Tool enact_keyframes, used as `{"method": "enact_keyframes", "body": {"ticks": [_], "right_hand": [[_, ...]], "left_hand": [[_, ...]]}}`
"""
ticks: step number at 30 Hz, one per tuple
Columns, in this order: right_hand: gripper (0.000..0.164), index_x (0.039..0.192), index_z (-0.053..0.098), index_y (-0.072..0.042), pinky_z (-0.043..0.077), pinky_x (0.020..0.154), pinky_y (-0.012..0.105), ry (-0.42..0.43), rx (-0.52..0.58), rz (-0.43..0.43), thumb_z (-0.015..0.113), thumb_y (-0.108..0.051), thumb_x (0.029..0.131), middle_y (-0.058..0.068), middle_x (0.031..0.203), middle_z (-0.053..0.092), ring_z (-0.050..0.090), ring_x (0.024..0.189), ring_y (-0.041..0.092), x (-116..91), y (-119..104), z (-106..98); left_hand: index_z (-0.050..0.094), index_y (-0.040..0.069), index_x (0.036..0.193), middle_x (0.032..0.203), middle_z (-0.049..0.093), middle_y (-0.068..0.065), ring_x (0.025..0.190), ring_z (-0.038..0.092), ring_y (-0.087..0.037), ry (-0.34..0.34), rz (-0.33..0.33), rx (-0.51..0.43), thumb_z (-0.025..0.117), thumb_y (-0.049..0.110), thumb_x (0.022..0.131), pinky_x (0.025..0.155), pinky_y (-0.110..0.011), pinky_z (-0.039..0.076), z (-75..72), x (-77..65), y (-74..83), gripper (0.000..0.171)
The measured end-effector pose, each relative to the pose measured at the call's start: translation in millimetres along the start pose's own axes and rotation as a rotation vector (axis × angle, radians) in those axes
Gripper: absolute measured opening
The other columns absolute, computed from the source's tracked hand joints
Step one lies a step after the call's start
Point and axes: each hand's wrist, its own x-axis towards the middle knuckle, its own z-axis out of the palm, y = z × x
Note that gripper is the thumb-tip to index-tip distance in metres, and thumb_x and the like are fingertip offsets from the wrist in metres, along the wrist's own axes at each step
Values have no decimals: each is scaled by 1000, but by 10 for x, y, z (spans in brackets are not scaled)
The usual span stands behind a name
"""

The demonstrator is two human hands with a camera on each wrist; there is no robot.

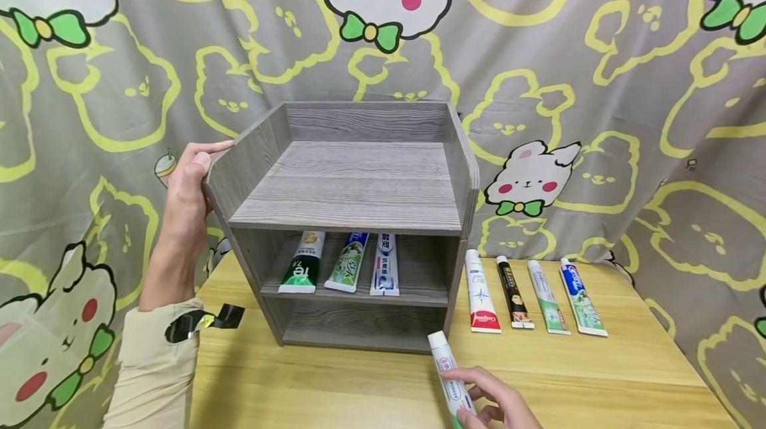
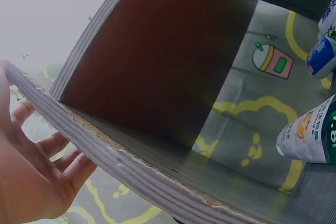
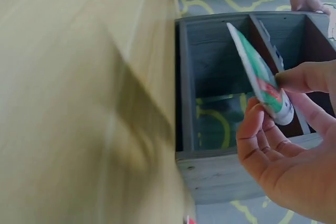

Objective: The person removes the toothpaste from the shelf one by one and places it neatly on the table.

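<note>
A small grey wood-grain shelf unit [image 1: 347,183] stands on the table. My left hand [image 1: 188,183] holds the upper front edge of its left side panel; in the left wrist view several fingers [image 2: 52,145] lie along the panel's outer face. In my right hand [image 1: 499,402] is a white and green toothpaste tube [image 1: 447,376], pinched between thumb and fingers, cap toward the shelf in the head view. The tube is in front of the lower compartment's right end. On the middle shelf lie a green-and-white tube [image 1: 303,263], a blue-and-green tube [image 1: 348,263] and a white-and-blue tube [image 1: 385,266].
Right of the unit, several tubes lie in a row on the wooden table [image 1: 335,389]: a red-and-white one [image 1: 481,292], a black one [image 1: 513,292], a white-green one [image 1: 548,299] and a blue-green one [image 1: 582,296]. A patterned curtain [image 1: 538,103] hangs behind.
</note>
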Motion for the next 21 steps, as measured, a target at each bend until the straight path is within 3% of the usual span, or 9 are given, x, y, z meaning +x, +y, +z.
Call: {"method": "enact_keyframes", "body": {"ticks": [12,21], "right_hand": [[41,137,63,-5,56,66,31,-73,-33,44,69,-20,99,15,123,62,63,89,17,-67,252,-114],[48,140,60,-4,55,68,37,-22,-86,140,71,-21,97,23,130,59,63,92,26,-72,346,-300]], "left_hand": [[67,11,128,111,61,-14,85,56,-25,9,-9,-6,49,32,101,63,-30,46,8,5,9,38],[65,11,130,108,62,-13,84,57,-23,-11,-10,-6,47,32,103,65,-29,47,3,-19,8,39]]}}
